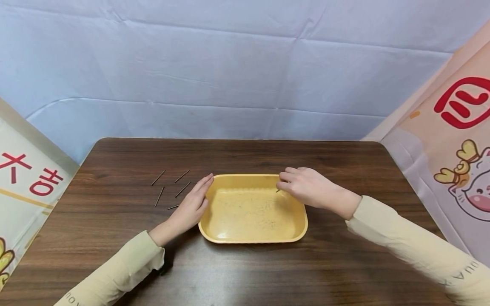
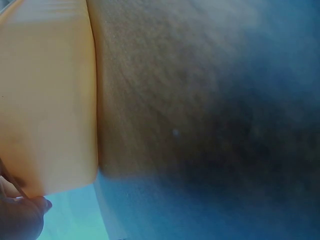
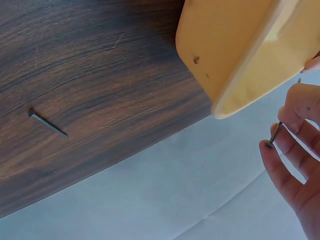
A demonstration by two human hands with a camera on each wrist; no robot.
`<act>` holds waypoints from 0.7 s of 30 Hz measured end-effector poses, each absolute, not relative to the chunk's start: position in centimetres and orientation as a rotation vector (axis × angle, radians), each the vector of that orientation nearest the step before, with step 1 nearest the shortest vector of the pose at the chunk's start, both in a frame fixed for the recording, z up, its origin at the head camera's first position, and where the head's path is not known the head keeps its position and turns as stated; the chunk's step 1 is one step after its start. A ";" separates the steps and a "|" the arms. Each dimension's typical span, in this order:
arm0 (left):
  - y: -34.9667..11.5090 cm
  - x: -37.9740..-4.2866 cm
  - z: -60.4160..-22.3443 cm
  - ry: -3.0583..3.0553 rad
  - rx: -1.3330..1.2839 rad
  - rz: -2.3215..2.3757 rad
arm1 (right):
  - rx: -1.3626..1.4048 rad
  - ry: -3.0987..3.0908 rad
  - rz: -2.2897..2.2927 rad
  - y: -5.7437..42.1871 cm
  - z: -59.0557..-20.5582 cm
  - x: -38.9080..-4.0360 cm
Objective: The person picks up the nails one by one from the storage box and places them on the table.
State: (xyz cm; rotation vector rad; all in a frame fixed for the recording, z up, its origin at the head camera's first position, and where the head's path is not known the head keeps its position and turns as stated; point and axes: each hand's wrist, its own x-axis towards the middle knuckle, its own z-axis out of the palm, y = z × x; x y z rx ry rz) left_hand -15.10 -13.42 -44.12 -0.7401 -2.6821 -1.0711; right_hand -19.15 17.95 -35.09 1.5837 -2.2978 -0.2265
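Observation:
A yellow plastic basin (image 1: 252,242) stands on the dark wooden table. My right hand (image 1: 300,185) is over its far right corner, pinching a nail (image 3: 276,134) between thumb and fingers; one end of the nail pokes out below the fingertips in the head view. On the opposite side, my left hand (image 1: 191,202) rests along the basin's left edge with its fingers straight. Just left of that hand lie several loose nails (image 1: 183,189). The right wrist view shows one more nail (image 3: 48,123) on the tabletop beside the basin, hidden in the head view.
The wooden table (image 1: 245,280) has rounded far corners, with a pale blue cloth (image 1: 214,72) hanging behind it. Printed cloths hang on both sides, the right one (image 1: 455,170) with a cartoon figure. The left wrist view is mostly basin wall and blurred tabletop.

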 end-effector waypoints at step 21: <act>-13.5 -15.1 -44.1 -2.678 -0.749 -1.068 | 1.540 -2.289 -0.123 20.3 -34.9 -19.1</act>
